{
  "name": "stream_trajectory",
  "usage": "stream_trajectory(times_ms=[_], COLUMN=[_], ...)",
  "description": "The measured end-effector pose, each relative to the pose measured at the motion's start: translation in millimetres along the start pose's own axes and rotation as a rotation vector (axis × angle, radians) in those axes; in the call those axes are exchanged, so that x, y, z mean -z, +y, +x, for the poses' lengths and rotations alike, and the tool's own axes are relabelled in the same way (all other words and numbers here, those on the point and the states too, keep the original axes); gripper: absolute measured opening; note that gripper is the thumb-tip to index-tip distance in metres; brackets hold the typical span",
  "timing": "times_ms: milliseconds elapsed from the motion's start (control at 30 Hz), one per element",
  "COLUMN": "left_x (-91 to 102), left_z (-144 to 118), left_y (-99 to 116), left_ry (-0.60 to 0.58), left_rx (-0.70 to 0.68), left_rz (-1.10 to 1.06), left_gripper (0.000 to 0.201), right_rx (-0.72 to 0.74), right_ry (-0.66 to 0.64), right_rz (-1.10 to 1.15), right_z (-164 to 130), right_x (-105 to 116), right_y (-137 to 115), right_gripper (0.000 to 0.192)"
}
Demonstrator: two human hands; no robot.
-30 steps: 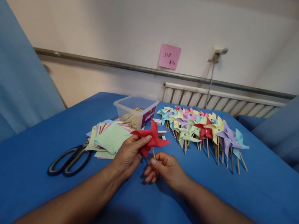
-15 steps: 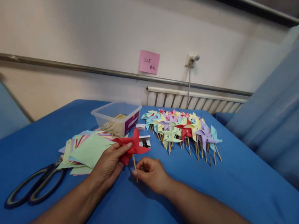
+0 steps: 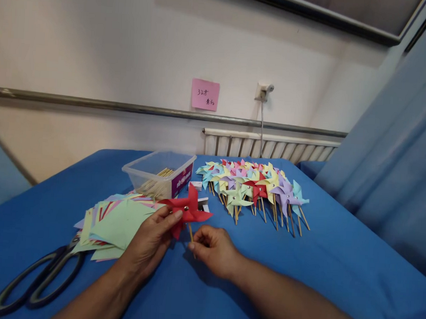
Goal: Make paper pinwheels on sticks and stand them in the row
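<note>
A red paper pinwheel (image 3: 196,215) on a thin wooden stick (image 3: 190,232) is in front of me, with a metal pin at its centre. My left hand (image 3: 155,235) pinches the paper at its left side, thumb on top. Lower down, my right hand (image 3: 213,249) has the stick between thumb and fingers. Just behind the pinwheel is a small white box (image 3: 203,204), partly hidden by it. To the left of my left hand lies a stack of coloured paper sheets (image 3: 120,223), a pale green one on top.
Large dark-handled scissors (image 3: 48,274) lie at the left front. A clear plastic tub (image 3: 144,168) of wooden sticks stands behind the paper. Many finished pinwheels (image 3: 261,188) lie grouped at back right on the blue cloth (image 3: 299,278). A second small box (image 3: 196,185) sits near the tub.
My left thumb has slid back from the pinwheel's centre, so the pin now shows. My right hand keeps its grip on the stick. The view has shifted slightly.
</note>
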State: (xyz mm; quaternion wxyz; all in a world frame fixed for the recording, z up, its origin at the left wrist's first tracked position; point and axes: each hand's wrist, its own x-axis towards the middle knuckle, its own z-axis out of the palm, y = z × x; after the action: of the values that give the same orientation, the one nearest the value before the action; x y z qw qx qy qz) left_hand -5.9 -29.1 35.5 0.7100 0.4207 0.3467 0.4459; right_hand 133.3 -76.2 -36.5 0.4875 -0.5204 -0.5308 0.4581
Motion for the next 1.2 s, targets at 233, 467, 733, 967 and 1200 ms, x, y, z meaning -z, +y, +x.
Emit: stream_trajectory(times_ms=[233, 467, 733, 967, 1200], left_x=[5.8, 5.3, 5.2, 4.2, 2.7], left_z=[-1, -5, -6, -8, -8], left_y=[0, -9, -10, -11, -12], left_ry=[-0.051, -0.146, -0.213, -0.235, -0.241], left_rx=[0.071, 0.121, 0.154, 0.174, 0.198], left_rz=[0.05, 0.161, 0.181, 0.202, 0.221], left_gripper=[0.033, 0.027, 0.022, 0.023, 0.024], right_rx=[0.092, -0.002, -0.036, -0.028, -0.045], right_ry=[0.242, 0.578, 0.558, 0.62, 0.745], right_rz=[0.013, -0.449, -0.597, -0.719, -0.708], right_z=[-6, -33, -22, -24, -25], right_x=[48, 133, 135, 141, 150], right_y=[-14, 22, 24, 20, 23], right_gripper=[0.022, 0.026, 0.023, 0.022, 0.027])
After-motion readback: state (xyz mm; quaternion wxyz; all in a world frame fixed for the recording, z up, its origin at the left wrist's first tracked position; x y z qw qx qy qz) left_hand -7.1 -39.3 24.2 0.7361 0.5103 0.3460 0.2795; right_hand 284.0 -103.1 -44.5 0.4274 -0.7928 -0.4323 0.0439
